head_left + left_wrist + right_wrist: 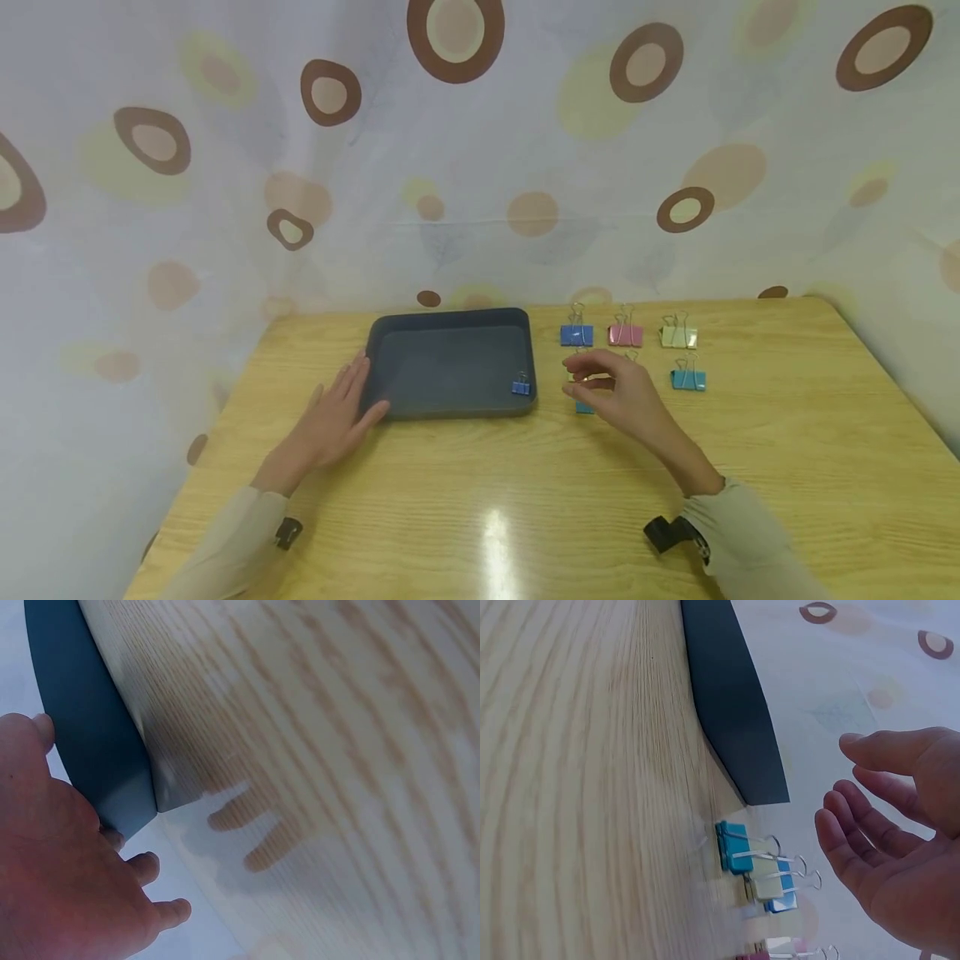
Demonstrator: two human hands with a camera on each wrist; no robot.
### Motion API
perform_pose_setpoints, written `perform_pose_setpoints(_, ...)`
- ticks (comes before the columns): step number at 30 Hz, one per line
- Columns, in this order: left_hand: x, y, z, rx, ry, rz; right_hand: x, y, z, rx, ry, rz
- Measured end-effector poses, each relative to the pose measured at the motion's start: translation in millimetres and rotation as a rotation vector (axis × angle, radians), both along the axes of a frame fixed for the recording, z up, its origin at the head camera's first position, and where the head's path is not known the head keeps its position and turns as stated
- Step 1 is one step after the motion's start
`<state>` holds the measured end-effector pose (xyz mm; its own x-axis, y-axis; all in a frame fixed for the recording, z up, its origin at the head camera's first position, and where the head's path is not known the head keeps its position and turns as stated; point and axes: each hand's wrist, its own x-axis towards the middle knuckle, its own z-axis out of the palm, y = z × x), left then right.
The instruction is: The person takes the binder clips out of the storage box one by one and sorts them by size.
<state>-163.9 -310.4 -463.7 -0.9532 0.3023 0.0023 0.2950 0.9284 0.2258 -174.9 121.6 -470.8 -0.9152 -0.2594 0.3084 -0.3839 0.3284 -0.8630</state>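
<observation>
My left hand (330, 425) rests with fingers extended against the left side of a dark grey tray (450, 412). In the left wrist view that hand (67, 855) touches the tray wall (97, 720). A small blue binder clip (521, 388) stands inside the tray near its right corner. My right hand (618, 392) hovers over the clips right of the tray, thumb and fingers apart and holding nothing. Below it, a teal binder clip (584, 408) is partly hidden. The right wrist view shows a teal clip (736, 847), a pale yellow clip (766, 886) and a blue clip (782, 904) in a line.
At the back right stand a blue clip (577, 336), a pink clip (626, 336) and a pale yellow clip (678, 337). Another teal clip (688, 380) sits in front of the yellow one. A patterned curtain (480, 167) hangs behind the wooden table (420, 517).
</observation>
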Motion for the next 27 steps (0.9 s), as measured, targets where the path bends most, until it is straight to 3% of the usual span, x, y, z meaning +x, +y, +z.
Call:
perform_pose_setpoints(6, -0.3, -1, -2.6, 0.003, 0.002, 0.003, -13.7, -19, -0.9, -0.008, 0.012, 0.043)
perform_pose_setpoints(16, -2.1, -3, -5.2, 0.012, 0.009, -0.001, -31.4, -39, 0.3, 0.114, 0.03, 0.09)
perform_pose_setpoints(27, -3.6, -5, -4.4, 0.017, -0.006, -0.004, -44.5, -50, 1.8, 0.372, 0.035, 0.138)
